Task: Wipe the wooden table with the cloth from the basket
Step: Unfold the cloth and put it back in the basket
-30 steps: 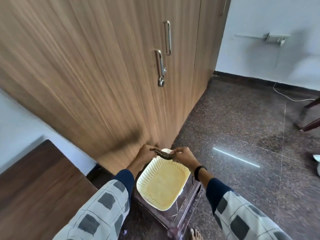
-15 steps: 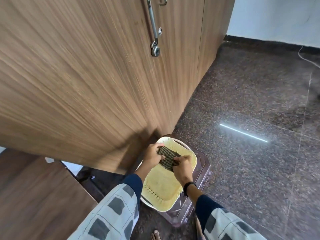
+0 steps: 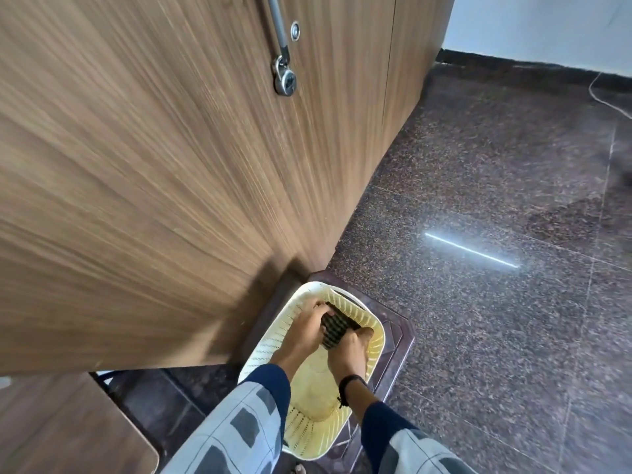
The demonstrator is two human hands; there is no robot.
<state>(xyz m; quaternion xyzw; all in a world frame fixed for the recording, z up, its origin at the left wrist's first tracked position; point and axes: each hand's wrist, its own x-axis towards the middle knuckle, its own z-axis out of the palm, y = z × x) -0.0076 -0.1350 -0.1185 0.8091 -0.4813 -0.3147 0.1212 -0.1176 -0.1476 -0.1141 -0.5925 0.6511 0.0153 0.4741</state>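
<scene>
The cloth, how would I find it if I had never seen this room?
Start at the big wooden cupboard with the padlock; at its foot a pale yellow slatted basket sits on a dark stool. Inside the basket, gripped between the left hand and the right hand, is the cloth. It is the only dark, checked thing against the yellow plastic.

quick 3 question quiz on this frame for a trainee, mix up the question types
1. True or false: the cloth lies on the wooden table.
2. What hangs from the cupboard handle? A) padlock B) towel C) bag
3. Fill in: the left hand and right hand both grip the cloth inside the ____.

Key: 1 false, since it is not on the table; 2 A; 3 basket.
</scene>
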